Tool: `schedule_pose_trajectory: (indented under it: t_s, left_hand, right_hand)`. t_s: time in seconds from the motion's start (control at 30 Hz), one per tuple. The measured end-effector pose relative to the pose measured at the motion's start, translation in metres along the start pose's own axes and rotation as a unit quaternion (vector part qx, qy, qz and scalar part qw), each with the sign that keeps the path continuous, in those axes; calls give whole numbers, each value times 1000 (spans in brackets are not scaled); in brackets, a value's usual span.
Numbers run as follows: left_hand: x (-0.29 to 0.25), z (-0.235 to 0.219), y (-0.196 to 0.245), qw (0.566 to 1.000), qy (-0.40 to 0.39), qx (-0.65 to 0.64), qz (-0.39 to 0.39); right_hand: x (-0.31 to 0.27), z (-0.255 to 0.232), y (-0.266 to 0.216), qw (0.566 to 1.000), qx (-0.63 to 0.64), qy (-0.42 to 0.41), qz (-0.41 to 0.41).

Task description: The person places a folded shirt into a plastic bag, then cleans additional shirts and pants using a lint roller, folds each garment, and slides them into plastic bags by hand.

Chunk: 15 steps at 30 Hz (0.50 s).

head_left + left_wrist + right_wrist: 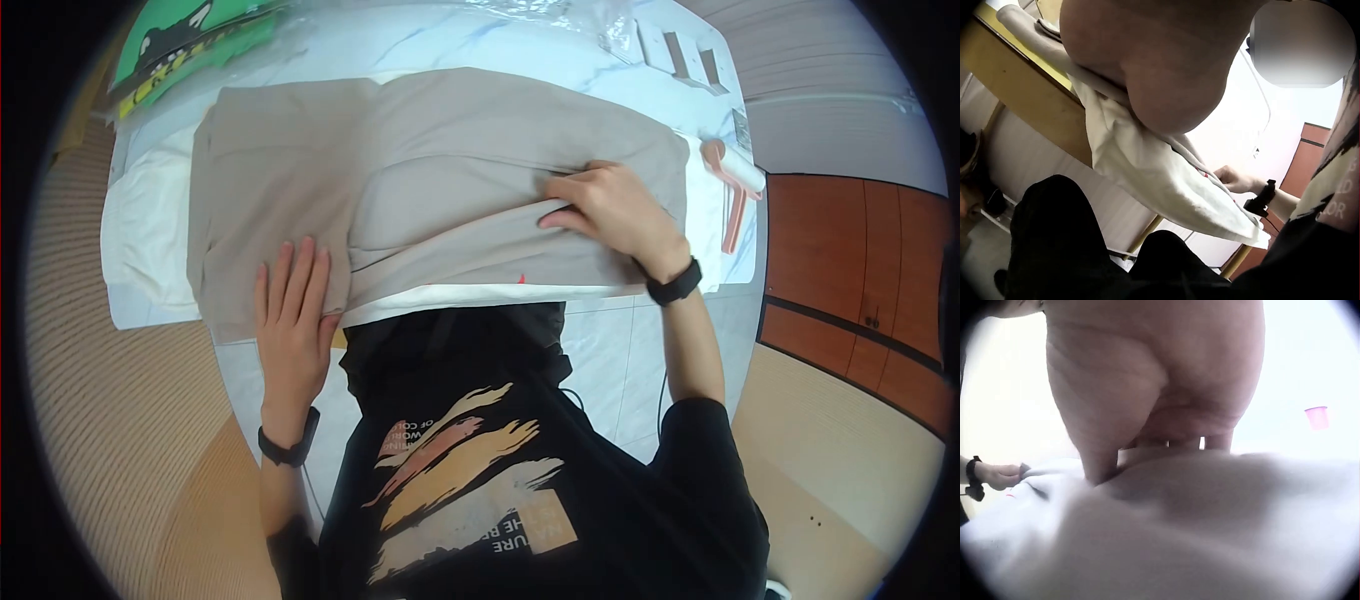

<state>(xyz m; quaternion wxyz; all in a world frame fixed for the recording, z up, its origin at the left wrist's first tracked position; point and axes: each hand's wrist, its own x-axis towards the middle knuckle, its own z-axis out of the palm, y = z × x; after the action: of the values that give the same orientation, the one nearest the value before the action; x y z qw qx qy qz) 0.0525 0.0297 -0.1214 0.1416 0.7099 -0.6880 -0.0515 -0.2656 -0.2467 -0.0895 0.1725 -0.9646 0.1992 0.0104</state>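
Observation:
A beige garment (450, 160) lies spread over a white padded cover (150, 230) on the table. My left hand (295, 300) rests flat on its near left part, fingers straight and spread. To the right, my right hand (590, 205) has its fingers curled round a folded edge of the garment and pinches it. In the left wrist view the heel of the left hand (1160, 62) presses the cloth at the table edge, and the white cover (1160, 181) hangs down. In the right wrist view the right hand (1154, 381) grips the pale cloth (1210, 519).
A pink and white lint roller (735, 180) lies at the table's right edge. A green printed package (190, 40) and clear plastic (560, 15) sit at the far side. A wooden cabinet (850, 290) stands to the right.

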Motion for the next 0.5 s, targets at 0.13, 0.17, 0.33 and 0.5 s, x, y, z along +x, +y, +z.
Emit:
schedule_pose_trajectory:
  t_s: [0.13, 0.17, 0.33, 0.5]
  left_hand:
    - [3, -5, 0, 1000, -21, 7, -5]
    - [3, -7, 0, 1000, -25, -1, -7]
    - [5, -10, 0, 999, -48, -4, -11]
    - [6, -11, 0, 998, -54, -18, -12]
  right_hand:
    - [-38, -28, 47, 994, -53, -43, 81]
    - [-47, -34, 57, 991, -69, -56, 105]
    - [-93, -63, 109, 966, -100, -112, 211]
    - [-111, -41, 156, 889, 194, -112, 399]
